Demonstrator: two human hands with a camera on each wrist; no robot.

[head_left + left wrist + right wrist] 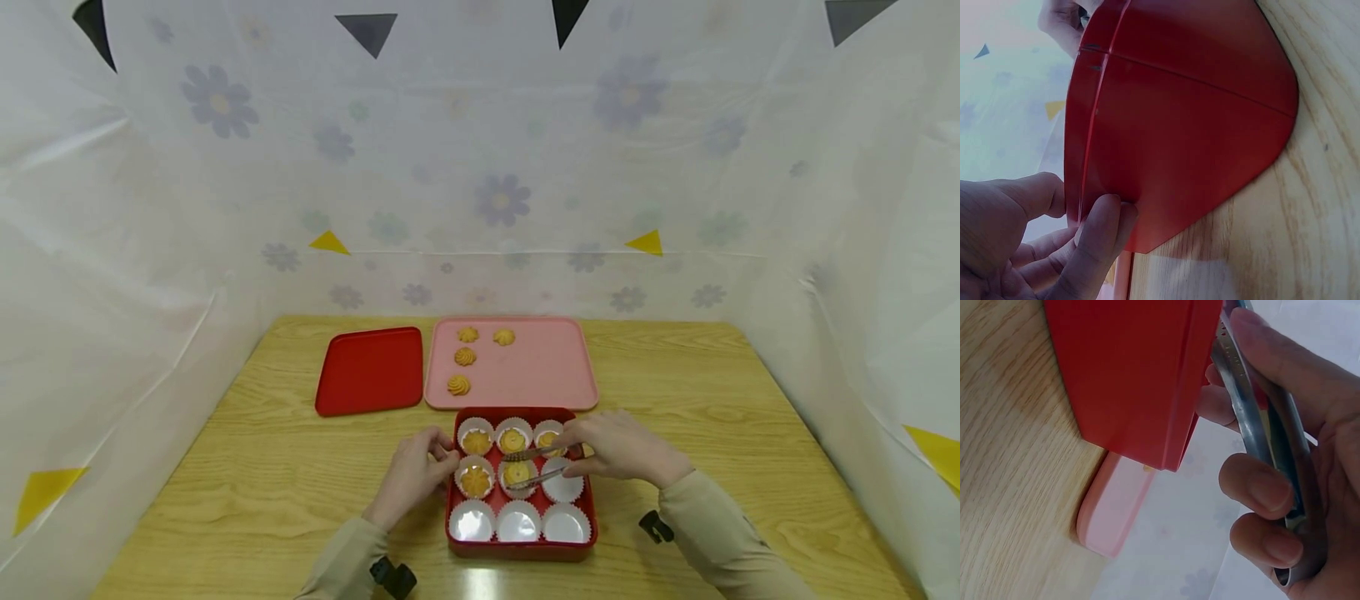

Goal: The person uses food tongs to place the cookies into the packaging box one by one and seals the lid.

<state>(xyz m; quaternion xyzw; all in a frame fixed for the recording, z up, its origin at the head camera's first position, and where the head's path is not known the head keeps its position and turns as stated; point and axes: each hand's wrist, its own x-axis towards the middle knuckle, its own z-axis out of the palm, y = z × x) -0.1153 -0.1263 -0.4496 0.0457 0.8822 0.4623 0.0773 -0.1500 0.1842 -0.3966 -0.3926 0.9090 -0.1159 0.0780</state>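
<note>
A red box (522, 551) holds white paper cups in three rows. Cookies sit in the back-row cups and in the left and middle cups of the centre row; the right centre cup (562, 482) and front-row cups show bare white insides. My left hand (416, 468) pinches the box's left rim, the thumb at the rim and fingers (1100, 231) against the outer wall. Metal tongs (1250, 419) are gripped in my right hand (618, 446), which reaches over the box's right side. The tongs' tips are spread around the cookie (516, 474) in the middle cup.
Behind the box lies a pink tray (540, 367) with several swirled cookies (465, 357) on its left side. Left of it is a red tray (371, 371). A white flower-patterned sheet (480, 167) hangs around the wooden table (667, 375).
</note>
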